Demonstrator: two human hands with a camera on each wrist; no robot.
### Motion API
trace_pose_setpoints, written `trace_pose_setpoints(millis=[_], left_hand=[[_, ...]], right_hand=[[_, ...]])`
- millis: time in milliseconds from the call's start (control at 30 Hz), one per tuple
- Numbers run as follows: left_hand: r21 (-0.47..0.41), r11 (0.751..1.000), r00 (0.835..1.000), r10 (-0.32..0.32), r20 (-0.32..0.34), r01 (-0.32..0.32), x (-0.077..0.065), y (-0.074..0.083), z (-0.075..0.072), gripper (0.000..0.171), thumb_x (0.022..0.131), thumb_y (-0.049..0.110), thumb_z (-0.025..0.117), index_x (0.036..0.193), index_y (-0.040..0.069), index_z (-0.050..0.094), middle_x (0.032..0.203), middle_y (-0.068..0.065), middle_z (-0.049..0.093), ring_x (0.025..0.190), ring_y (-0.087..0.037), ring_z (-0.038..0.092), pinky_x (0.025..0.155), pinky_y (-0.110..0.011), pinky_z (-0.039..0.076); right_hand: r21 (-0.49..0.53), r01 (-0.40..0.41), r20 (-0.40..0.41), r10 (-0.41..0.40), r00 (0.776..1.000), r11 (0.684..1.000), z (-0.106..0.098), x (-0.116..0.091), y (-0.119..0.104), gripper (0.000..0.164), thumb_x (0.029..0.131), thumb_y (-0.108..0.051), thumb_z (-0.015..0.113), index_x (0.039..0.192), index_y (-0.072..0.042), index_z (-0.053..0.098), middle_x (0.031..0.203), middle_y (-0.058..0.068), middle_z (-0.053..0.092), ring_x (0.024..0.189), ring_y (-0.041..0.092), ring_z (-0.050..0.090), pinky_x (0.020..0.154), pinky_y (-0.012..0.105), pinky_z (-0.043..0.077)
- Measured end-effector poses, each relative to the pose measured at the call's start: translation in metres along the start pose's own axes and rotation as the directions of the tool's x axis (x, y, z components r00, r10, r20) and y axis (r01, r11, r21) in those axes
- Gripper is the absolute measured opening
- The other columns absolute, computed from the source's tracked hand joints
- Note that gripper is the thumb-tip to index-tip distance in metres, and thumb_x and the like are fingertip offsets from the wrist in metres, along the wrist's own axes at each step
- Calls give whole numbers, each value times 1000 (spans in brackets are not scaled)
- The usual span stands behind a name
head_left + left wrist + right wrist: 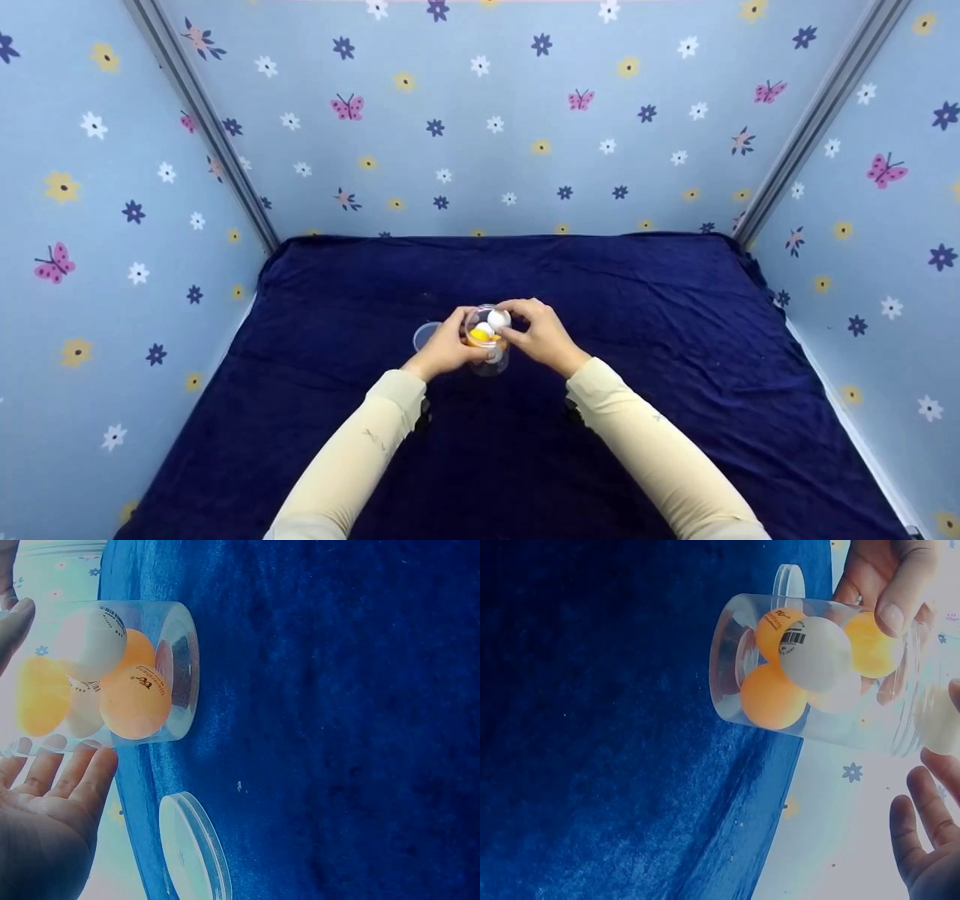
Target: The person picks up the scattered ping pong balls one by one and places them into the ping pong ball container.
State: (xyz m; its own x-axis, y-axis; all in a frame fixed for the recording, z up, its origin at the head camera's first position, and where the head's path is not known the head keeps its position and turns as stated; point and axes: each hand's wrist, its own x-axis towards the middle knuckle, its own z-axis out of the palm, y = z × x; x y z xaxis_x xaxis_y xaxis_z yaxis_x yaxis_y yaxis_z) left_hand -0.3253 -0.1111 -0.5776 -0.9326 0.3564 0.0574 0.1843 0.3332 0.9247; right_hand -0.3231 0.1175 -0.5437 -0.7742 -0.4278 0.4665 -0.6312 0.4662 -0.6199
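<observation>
My left hand [448, 346] grips a clear plastic jar [731, 660] round its side, holding it above the dark blue cloth. Orange ping-pong balls [136, 701] and white ping-pong balls [94, 643] lie inside, several in all. At the jar's mouth, my right hand [546, 337] pinches a white ping-pong ball [499, 319] between thumb and fingers. In the right wrist view that ball [937, 720] shows at the rim, partly cut off by the frame edge. Whether it touches the rim I cannot tell.
A clear round lid [191, 847] lies on the blue cloth [600, 465], just left of the jar and partly behind my left hand in the head view. Flower-patterned walls [510, 90] stand at the back and both sides, with grey metal posts [214, 127] at the corners.
</observation>
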Motion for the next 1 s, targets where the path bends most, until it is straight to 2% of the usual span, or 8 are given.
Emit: trace_pose_setpoints(millis=[133, 300, 367, 500, 633, 733, 1000], left_hand=[[-19, 1000, 1000, 3, 3, -3, 1, 1, 2, 82, 85, 7, 90, 152, -6, 45, 148, -27, 60, 129, -40, 66, 106, -42, 59], [-27, 1000, 1000, 4, -2, -4, 0, 1, 2, 81, 85, 7, 91, 151, -4, 46, 149, -26, 60, 130, -39, 66, 106, -41, 59], [-22, 1000, 1000, 4, -6, -4, 0, 2, 2, 80, 84, 7, 91, 150, -3, 47, 147, -25, 61, 130, -38, 66, 106, -41, 59], [-25, 1000, 1000, 6, -6, -6, 0, 2, 2, 80, 84, 6, 91, 150, -3, 47, 148, -25, 60, 130, -39, 66, 107, -43, 59], [-21, 1000, 1000, 6, -9, -6, 1, 0, 3, 81, 83, 6, 92, 150, -3, 48, 148, -24, 61, 132, -39, 66, 108, -45, 58], [-17, 1000, 1000, 10, -13, -11, 1, -1, 3, 81, 83, 6, 92, 150, -3, 48, 147, -24, 61, 131, -39, 66, 108, -45, 59], [-23, 1000, 1000, 8, -25, -8, -1, -1, 3, 85, 81, 5, 92, 152, -2, 47, 147, -24, 61, 129, -37, 66, 105, -42, 59]], right_hand=[[-19, -13, 3, 13, 1000, 1000, 2, 0, 3, 33, 92, -8, 86, 123, 1, 76, 118, 18, 80, 104, 40, 72, 95, 59, 59], [-33, -1, -9, 1, 1000, 999, 3, 0, 6, 19, 92, -5, 84, 110, 2, 79, 114, 19, 81, 110, 41, 75, 113, 67, 49], [-43, 4, -22, -5, 1000, 999, 4, 0, 6, 14, 93, -4, 83, 105, 2, 80, 113, 19, 81, 110, 38, 75, 117, 69, 45], [-57, 8, -39, -11, 999, 998, 5, 0, 5, 14, 92, -2, 83, 105, 2, 81, 111, 17, 82, 108, 37, 75, 111, 64, 51], [-69, 17, -46, -20, 999, 997, 3, -2, 5, 16, 92, -1, 83, 107, 2, 81, 110, 16, 82, 105, 36, 74, 98, 55, 57], [-68, 22, -52, -26, 998, 997, 0, -4, 5, 17, 92, -2, 84, 108, 2, 81, 110, 15, 81, 104, 36, 73, 94, 52, 59], [-41, 29, -85, -32, 996, 999, -8, -8, 10, 22, 90, -1, 84, 111, 4, 79, 108, 16, 81, 99, 37, 72, 88, 53, 60]])
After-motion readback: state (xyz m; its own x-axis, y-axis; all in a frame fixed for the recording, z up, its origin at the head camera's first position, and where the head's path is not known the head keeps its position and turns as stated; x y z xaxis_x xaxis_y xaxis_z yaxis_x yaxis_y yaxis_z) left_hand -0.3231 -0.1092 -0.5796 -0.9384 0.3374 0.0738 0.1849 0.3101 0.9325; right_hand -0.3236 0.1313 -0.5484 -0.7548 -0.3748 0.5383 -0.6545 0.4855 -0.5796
